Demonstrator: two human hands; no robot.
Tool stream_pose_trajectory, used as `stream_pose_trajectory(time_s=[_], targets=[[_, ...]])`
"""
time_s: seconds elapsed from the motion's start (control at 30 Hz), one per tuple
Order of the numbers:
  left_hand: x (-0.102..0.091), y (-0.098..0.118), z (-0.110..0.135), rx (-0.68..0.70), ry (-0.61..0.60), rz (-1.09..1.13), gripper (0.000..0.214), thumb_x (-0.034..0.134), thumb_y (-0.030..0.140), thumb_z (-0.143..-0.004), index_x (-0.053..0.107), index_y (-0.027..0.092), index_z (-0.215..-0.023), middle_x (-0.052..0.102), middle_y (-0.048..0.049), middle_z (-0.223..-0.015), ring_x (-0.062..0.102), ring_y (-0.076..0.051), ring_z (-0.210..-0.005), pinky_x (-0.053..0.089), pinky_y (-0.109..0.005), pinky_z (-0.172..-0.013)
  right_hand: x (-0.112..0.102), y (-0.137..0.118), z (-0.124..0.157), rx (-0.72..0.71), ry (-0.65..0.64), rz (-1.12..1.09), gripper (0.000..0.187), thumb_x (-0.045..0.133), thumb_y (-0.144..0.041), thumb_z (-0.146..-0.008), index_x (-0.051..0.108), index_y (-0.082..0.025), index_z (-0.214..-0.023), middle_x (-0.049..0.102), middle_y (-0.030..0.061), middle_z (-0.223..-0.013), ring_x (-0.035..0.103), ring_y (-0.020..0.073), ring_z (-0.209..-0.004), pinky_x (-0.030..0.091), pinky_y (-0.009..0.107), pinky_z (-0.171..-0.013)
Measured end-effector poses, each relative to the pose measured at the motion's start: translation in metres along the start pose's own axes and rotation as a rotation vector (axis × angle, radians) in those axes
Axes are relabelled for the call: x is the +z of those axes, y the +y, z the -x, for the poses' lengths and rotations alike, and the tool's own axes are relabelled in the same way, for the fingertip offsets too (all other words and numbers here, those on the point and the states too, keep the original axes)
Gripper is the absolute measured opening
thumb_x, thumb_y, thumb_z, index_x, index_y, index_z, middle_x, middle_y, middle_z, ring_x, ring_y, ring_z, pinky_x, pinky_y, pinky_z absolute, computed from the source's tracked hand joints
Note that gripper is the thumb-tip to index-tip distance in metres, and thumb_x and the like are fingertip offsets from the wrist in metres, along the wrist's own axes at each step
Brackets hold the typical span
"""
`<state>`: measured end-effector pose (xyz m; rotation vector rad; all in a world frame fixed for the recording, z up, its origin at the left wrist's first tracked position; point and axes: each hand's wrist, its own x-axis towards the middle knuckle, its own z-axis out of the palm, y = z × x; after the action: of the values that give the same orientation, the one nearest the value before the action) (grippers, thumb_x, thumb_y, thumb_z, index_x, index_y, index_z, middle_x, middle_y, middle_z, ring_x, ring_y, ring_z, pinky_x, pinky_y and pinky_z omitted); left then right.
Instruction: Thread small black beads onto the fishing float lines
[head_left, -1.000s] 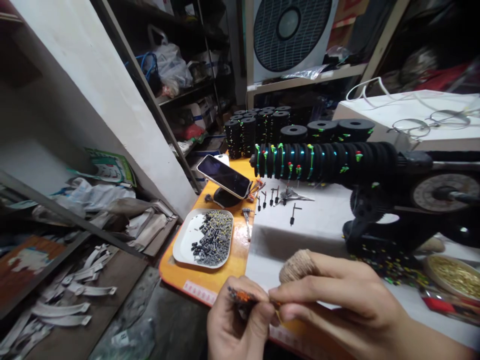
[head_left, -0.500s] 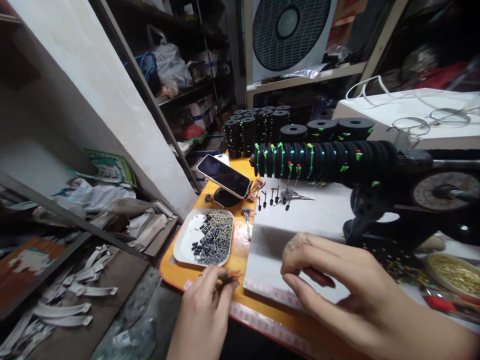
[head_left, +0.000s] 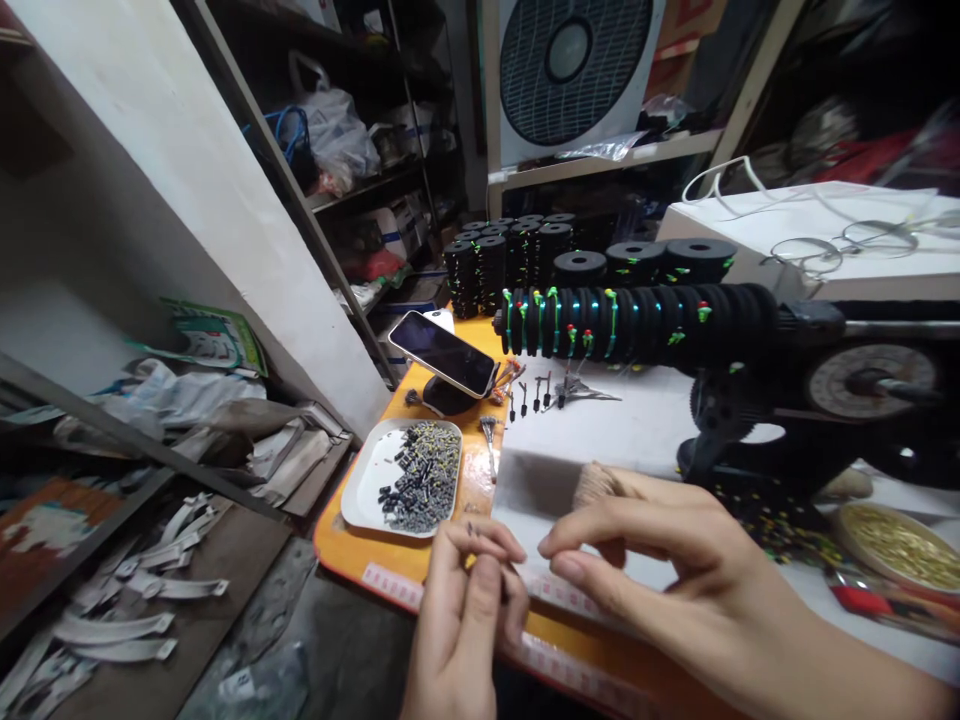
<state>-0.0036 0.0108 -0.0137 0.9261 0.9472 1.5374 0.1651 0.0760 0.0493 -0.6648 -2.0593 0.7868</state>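
My left hand (head_left: pixel 469 605) is closed at the table's front edge, its thumb pressed against bent fingers. Tiny dark bits show by its index finger, but what it grips is hidden. Just right of it, over the white sheet (head_left: pixel 517 470), my right hand (head_left: pixel 667 570) has thumb and index tips drawn together. Anything between those tips is too small to name. One of its fingers wears a tan wrap (head_left: pixel 594 484). Left of both hands, a white tray (head_left: pixel 361 490) holds many small black, grey and yellow pieces. Small dark pieces with stems (head_left: pixel 537 394) lie in a row on the sheet.
A phone (head_left: pixel 442 352) leans on a stand behind the tray. Black ringed rollers (head_left: pixel 645 322) with green threads extend from a machine above the sheet. Stacked black spools (head_left: pixel 491 270) stand behind. At right are a bowl of gold bits (head_left: pixel 900 540) and a red-handled tool (head_left: pixel 862 598).
My left hand has moved right, close to my right hand, and its orange-tipped bits no longer show. The right hand's thumb and index tips have come together. The view has shifted slightly.
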Motion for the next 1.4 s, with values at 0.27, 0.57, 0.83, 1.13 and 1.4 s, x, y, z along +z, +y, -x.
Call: stream_pose_trajectory(time_s=[0.27, 0.57, 0.83, 1.13, 1.4], targets=[[0.03, -0.002, 0.007, -0.082, 0.029, 0.083, 0.023, 0.065, 0.041, -0.094, 0.06, 0.022, -0.081, 0.055, 0.0045, -0.07, 0.049, -0.008, -0.059, 0.037, -0.016, -0.053, 0.009, 0.005, 0.005, -0.051, 0.054, -0.121, 0.015, 0.065, -0.01, -0.092, 0.078, -0.016, -0.096, 0.066, 0.0029, -0.073, 0.059, 0.0109, -0.061, 0.046, 0.019, -0.051], [0.039, -0.009, 0.011, -0.042, 0.228, 0.138, 0.022, 0.075, 0.04, -0.086, 0.063, 0.022, -0.082, 0.061, 0.003, -0.075, 0.054, -0.008, -0.058, 0.042, -0.016, -0.054, 0.008, 0.001, 0.007, -0.036, 0.03, -0.076, 0.016, 0.059, -0.006, -0.088, 0.073, -0.012, -0.084, 0.062, 0.0036, -0.073, 0.056, 0.0113, -0.063, 0.045, 0.021, -0.054], [0.014, -0.004, 0.009, 0.233, 0.282, 0.052, 0.015, 0.068, 0.031, -0.093, 0.064, 0.023, -0.082, 0.057, 0.004, -0.064, 0.047, -0.006, -0.056, 0.033, -0.011, -0.05, 0.001, 0.003, 0.005, -0.064, -0.11, 0.016, 0.018, 0.057, -0.007, -0.092, 0.073, -0.014, -0.088, 0.062, 0.0052, -0.076, 0.058, 0.0134, -0.067, 0.049, 0.023, -0.058], [0.011, -0.002, 0.012, 0.301, 0.299, -0.006, 0.011, 0.065, 0.031, -0.095, 0.065, 0.025, -0.086, 0.057, 0.0047, -0.065, 0.048, -0.007, -0.057, 0.035, -0.011, -0.052, 0.004, 0.001, 0.003, -0.083, -0.171, 0.069, 0.02, 0.056, -0.006, -0.091, 0.075, -0.013, -0.09, 0.063, 0.0072, -0.077, 0.06, 0.0147, -0.069, 0.051, 0.023, -0.059], [0.016, -0.01, 0.011, 0.316, 0.262, -0.001, 0.012, 0.064, 0.032, -0.095, 0.064, 0.025, -0.085, 0.055, 0.0045, -0.063, 0.047, -0.008, -0.058, 0.034, -0.013, -0.051, 0.005, 0.001, 0.004, -0.079, -0.126, 0.006, 0.019, 0.058, -0.006, -0.092, 0.077, -0.011, -0.091, 0.063, 0.0076, -0.075, 0.059, 0.0142, -0.065, 0.051, 0.023, -0.055]])
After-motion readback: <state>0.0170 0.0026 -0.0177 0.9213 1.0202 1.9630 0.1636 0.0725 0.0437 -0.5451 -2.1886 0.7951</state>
